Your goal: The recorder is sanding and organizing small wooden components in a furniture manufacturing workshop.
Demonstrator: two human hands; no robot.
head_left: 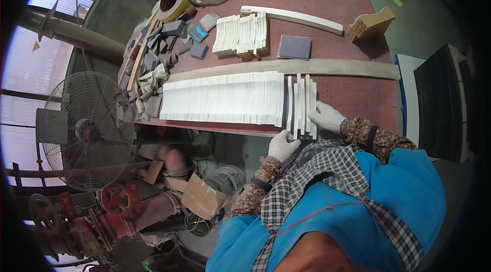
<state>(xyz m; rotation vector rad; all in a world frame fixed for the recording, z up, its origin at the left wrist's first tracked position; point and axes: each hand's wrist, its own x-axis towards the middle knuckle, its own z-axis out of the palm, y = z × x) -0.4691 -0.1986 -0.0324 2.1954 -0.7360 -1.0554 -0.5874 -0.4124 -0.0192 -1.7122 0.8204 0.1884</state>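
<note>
My hands wear white gloves and work at the right end of a long row of thin white strips [220, 99] standing side by side on the red table. A few loose white strips [302, 106] stand apart from the row, their ends uneven, beyond a dark strip [285, 100]. My left hand [283, 146] is closed at the near ends of these loose strips, thumb and fingertips pinched together at the table's front edge. My right hand [328, 117] presses curled fingers against the outermost strip from the right; its fingertips are partly hidden.
Behind the row lies a long grey-beige bar [353, 69]. Farther back are a second stack of strips [239, 35], a grey sanding block [294, 47], a curved white piece [294, 18] and a tan block [372, 24]. Abrasive pads crowd the left; a caged fan [89, 131] stands beside them.
</note>
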